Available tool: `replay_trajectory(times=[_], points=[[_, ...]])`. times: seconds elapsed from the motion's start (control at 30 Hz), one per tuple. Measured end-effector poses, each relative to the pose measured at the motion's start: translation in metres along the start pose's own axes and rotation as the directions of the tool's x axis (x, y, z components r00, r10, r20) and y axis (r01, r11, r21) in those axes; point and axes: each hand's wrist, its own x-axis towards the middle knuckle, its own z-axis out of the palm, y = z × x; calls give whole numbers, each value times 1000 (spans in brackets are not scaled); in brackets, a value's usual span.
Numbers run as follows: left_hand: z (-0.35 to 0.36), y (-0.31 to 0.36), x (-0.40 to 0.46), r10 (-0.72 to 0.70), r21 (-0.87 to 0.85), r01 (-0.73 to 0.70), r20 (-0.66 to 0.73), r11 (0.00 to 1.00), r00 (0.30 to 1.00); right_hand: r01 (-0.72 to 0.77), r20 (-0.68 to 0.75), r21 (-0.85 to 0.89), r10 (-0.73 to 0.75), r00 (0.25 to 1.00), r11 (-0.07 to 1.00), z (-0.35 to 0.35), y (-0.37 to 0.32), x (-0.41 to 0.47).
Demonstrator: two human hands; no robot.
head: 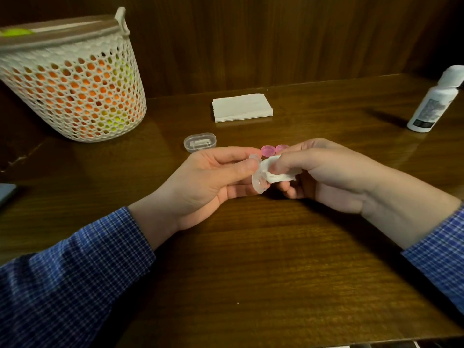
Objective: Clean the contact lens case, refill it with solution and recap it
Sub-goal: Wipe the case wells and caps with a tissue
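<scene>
At the far left of the wooden table point(251, 272) stands a white perforated basket point(75, 96) with orange and yellow-green things showing through its holes. To its right, nearer the middle, lies a small clear oval box point(200, 142), and behind that a folded stack of white tissues point(241, 107). The left hand point(208, 182), in a blue checked sleeve point(75, 272), pinches the clear contact lens case point(258, 183) between thumb and curled fingers; the case stands on edge at the fingertips, held just above the table. Pressed against the case's right face is a crumpled white tissue point(272, 170), gripped by the curled fingers and thumb of the right hand point(326, 172). Just behind the two hands, two pink caps point(273, 149) lie side by side on the table. At the far right stands a white solution bottle point(437, 101), capped
</scene>
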Motion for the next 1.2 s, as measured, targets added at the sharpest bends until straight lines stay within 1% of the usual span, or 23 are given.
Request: replay_trajectory(times=[0.1,0.17,0.27,0.33,0.37,0.4,0.43,0.47,0.5,0.53,0.57,0.63,0.7,0.87,1.0,1.2], points=[[2,-2,0,43,72,-38,-74,997,996,-96,46,119,91,995,988,-2,1,3],[4,-2,-1,55,95,-44,-121,994,991,-111,75,148,101,992,983,-4,2,4],[5,-1,-1,49,91,-36,-144,995,988,-56,89,38,53,995,998,-4,2,4],[5,0,-1,21,55,-12,-160,998,987,6,63,-64,-2,998,998,-5,1,3],[4,1,0,1,30,4,-174,1000,985,60,33,-143,-56,998,988,-6,1,2],[3,2,0,-17,10,19,-185,1000,983,138,-8,-246,-144,990,959,-6,1,1],[3,3,1,-30,-2,30,-188,1000,982,232,-50,-364,-268,962,902,-6,2,-1],[2,3,1,-35,-6,35,-186,999,982,325,-67,-476,-403,913,817,-5,3,-2],[2,3,2,-34,-8,33,-183,999,983,396,-45,-563,-505,862,726,-3,5,-4],[1,2,2,-31,-11,30,-181,1000,983,441,-2,-614,-559,829,655,-1,6,-5],[1,2,2,-30,-17,28,-185,999,982,466,39,-635,-577,815,616,1,7,-7],[0,2,3,-38,-31,33,-196,999,980,484,84,-632,-568,819,605,1,7,-6],[0,2,3,-43,-34,37,-200,999,979,493,93,-617,-566,819,613,0,7,-5],[-1,1,4,-32,20,37,-215,999,976,527,62,-572,-608,792,629,3,10,-5],[0,1,4,-41,18,47,-242,999,969,549,46,-590,-654,755,592,6,11,-5],[-2,1,3,-40,-22,36,-251,999,967,549,34,-582,-657,753,600,9,13,-4]])
